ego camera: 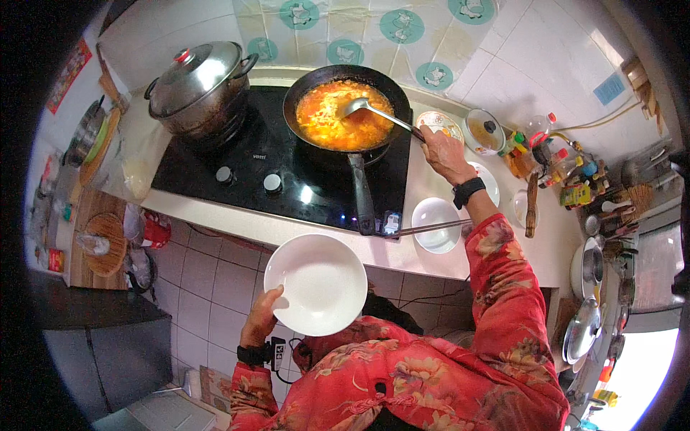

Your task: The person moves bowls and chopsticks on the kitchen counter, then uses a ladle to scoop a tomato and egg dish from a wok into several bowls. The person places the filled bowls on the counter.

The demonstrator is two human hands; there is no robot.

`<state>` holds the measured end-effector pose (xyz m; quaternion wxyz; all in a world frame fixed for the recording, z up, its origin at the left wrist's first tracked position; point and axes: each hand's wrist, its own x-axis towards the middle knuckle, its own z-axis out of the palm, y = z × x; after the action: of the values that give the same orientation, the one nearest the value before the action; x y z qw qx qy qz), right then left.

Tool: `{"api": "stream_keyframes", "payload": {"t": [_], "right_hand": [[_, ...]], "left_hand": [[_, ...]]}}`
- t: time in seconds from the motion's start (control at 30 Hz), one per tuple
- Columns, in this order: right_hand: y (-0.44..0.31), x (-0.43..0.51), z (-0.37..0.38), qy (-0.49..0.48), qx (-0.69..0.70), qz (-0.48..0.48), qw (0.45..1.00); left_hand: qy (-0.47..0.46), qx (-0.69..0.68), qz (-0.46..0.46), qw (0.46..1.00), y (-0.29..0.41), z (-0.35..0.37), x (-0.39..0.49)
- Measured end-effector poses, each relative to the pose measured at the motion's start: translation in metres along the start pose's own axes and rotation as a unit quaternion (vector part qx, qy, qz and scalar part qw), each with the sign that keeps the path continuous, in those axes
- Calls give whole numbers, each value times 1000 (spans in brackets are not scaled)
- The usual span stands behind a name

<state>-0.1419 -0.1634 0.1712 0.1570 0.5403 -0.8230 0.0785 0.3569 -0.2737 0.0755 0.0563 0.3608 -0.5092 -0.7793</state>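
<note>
My right hand (448, 153) grips the dark handle of a metal ladle (380, 112), whose bowl rests in the orange-red soup with egg (334, 124). The soup fills much of a black frying pan (289, 105) on the black glass cooktop (215, 156). My left hand (261, 318) holds a white bowl (318, 285) by its left side, thumb on the rim, in front of the counter edge. Nothing shows inside that bowl. The pan's handle (361, 196) points towards me.
A lidded steel pot (202, 86) stands at the left of the cooktop. Right of it, chopsticks (426, 228) lie across a white bowl (431, 242). A patterned bowl (439, 123), a glass lid (484, 131) and condiment bottles (555, 161) stand farther right. The counter edge (232, 215) runs before me.
</note>
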Motion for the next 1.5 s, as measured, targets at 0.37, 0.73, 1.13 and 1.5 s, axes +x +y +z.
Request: {"api": "stream_keyframes", "payload": {"t": [0.37,0.73,1.13,1.5], "right_hand": [[-29,47,-28,-53,150,60,985],[-61,94,-1,-96,298,123,942],[-86,42,-31,-90,189,-38,977],[-47,-22,-120,-4,76,52,996]], "left_hand": [[65,106,119,985,-16,17,10],[129,33,71,989,-32,6,7],[104,18,63,992,-51,-25,30],[64,-110,14,992,24,-4,21]]}}
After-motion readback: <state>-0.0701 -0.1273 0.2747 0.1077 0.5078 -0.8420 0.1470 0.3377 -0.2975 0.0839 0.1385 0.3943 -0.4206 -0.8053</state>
